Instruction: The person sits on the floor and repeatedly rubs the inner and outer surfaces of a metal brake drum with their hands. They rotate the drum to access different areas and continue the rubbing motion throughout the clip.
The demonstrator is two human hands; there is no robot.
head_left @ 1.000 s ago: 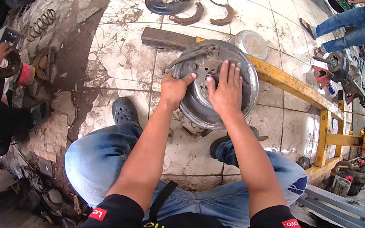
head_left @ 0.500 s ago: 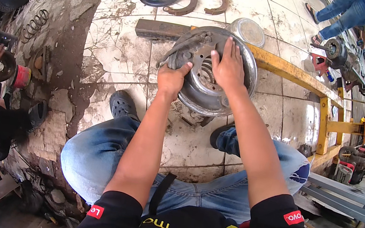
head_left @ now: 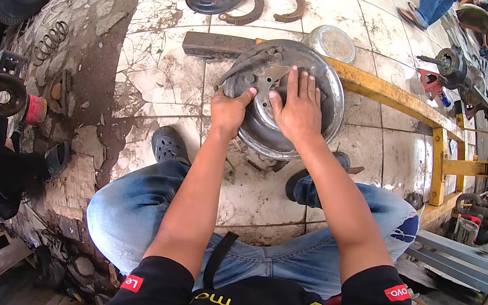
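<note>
Underfoot, grimy tiles below wheel, rough ground leftward.

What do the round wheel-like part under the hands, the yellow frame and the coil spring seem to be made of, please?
Round wheel-like part: probably metal, dull grey and stained, with a shiny worn rim. Yellow frame: likely painted metal; the coat looks scuffed and grimy. Coil spring: perhaps steel, dark and dull, judging by its evenly wound loops.
</note>
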